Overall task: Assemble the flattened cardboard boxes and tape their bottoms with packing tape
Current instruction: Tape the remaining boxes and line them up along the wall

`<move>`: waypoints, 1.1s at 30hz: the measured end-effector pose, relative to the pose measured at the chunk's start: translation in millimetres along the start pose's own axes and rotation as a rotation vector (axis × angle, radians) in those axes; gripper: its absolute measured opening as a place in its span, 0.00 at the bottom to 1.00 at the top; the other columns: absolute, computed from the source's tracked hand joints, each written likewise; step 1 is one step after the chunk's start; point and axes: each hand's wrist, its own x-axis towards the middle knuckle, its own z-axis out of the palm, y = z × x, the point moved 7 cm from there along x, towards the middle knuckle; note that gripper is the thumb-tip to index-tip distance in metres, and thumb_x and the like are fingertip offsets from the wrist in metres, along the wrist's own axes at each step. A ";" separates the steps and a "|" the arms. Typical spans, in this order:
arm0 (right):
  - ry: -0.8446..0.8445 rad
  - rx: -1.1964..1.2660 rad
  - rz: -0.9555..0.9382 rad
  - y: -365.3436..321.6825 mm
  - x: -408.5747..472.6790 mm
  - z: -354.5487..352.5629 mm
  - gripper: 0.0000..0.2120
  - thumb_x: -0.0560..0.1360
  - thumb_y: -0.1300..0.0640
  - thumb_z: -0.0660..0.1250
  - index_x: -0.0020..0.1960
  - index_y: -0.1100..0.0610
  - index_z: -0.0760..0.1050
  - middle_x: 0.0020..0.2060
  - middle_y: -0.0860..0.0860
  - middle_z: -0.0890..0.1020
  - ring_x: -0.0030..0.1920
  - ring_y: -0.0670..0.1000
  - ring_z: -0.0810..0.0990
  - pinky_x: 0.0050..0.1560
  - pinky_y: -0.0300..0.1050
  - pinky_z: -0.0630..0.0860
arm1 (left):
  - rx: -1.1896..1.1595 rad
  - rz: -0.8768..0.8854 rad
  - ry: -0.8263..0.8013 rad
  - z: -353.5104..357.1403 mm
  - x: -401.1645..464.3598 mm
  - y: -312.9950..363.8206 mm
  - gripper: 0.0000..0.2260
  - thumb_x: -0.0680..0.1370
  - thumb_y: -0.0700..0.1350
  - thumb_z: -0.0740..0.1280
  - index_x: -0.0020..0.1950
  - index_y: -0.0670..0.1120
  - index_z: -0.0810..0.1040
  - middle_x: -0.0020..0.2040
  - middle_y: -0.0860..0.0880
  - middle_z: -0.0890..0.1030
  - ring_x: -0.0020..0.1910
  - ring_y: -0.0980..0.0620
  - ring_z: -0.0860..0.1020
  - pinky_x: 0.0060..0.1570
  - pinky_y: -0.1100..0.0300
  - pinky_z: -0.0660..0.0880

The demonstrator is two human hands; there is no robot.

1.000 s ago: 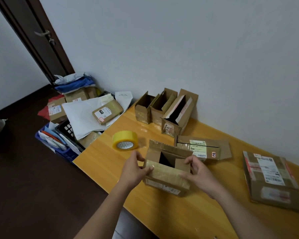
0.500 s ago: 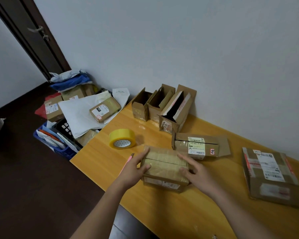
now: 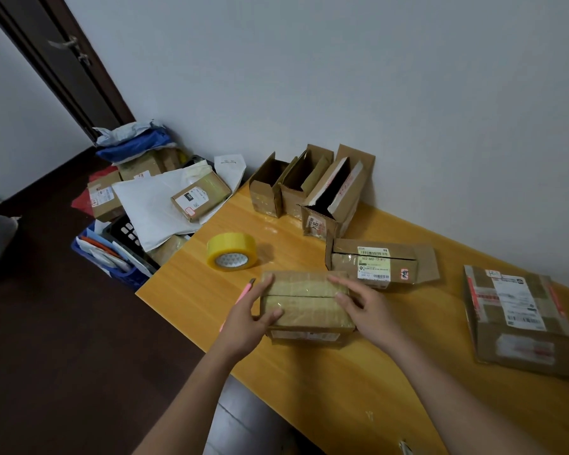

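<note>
The small cardboard box (image 3: 306, 303) sits on the wooden table (image 3: 358, 372) near its front edge, its 2 top flaps folded shut and meeting at a seam that runs from 9 to 3 o'clock. The left hand (image 3: 248, 318) lies against the box's 9 o'clock end, fingers nearly straight and spread: the thumb rests on the top near the front flap, the forefinger reaches along the far corner. The right hand (image 3: 363, 307) lies flat on the 3 o'clock part of the top, fingers straight and pressing the flaps down. Neither hand curls round anything. The box's top is covered with glossy old tape, and a worn label shows on its front wall.

A pink-handled tool (image 3: 245, 290) pokes out from behind the left hand; what it is cannot be told. At 11 o'clock from the box lies a yellow roll of packing tape (image 3: 232, 252) on its side. At 1 o'clock, just beside the box, a flattened box (image 3: 380, 262) bears white labels. At 12 o'clock, against the wall, stand 3 open boxes (image 3: 312, 190) in a row; their insides are dark and their contents cannot be seen. At 3 o'clock, well apart, lies a large flattened box (image 3: 519, 320).

Off the table at 10 o'clock, a blue crate (image 3: 125, 274) holds papers and envelopes, with parcels and a white mailer bag (image 3: 151, 205) heaped on it.
</note>
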 end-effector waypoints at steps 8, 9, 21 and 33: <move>-0.060 -0.060 0.089 -9.2 13.3 -8.5 0.20 0.78 0.58 0.67 0.62 0.35 0.75 0.73 0.47 0.69 0.74 0.49 0.62 0.73 0.56 0.63 | -0.041 -0.024 0.009 -1.6 6.2 8.8 0.29 0.74 0.49 0.73 0.67 0.74 0.66 0.77 0.52 0.61 0.76 0.49 0.60 0.54 0.45 0.79; -0.065 -0.063 0.091 -8.1 12.3 -9.0 0.19 0.77 0.58 0.68 0.60 0.35 0.75 0.70 0.45 0.72 0.72 0.49 0.66 0.72 0.56 0.66 | -0.054 -0.040 0.002 -0.4 3.4 6.9 0.29 0.74 0.47 0.73 0.68 0.71 0.66 0.78 0.52 0.59 0.75 0.48 0.61 0.47 0.51 0.81; -0.062 -0.183 0.086 0.1 32.1 -13.1 0.15 0.77 0.54 0.68 0.62 0.42 0.77 0.66 0.48 0.76 0.66 0.53 0.73 0.64 0.54 0.74 | -0.078 -0.139 0.027 7.5 21.2 1.3 0.28 0.75 0.46 0.72 0.72 0.59 0.68 0.78 0.49 0.59 0.71 0.44 0.67 0.39 0.50 0.83; -0.030 -0.017 0.081 42.1 31.4 -1.6 0.18 0.76 0.62 0.69 0.61 0.45 0.78 0.73 0.54 0.68 0.74 0.48 0.63 0.69 0.42 0.67 | -0.103 -0.072 0.103 24.9 19.3 -14.1 0.28 0.75 0.39 0.73 0.72 0.55 0.71 0.57 0.82 0.62 0.69 0.53 0.68 0.62 0.43 0.74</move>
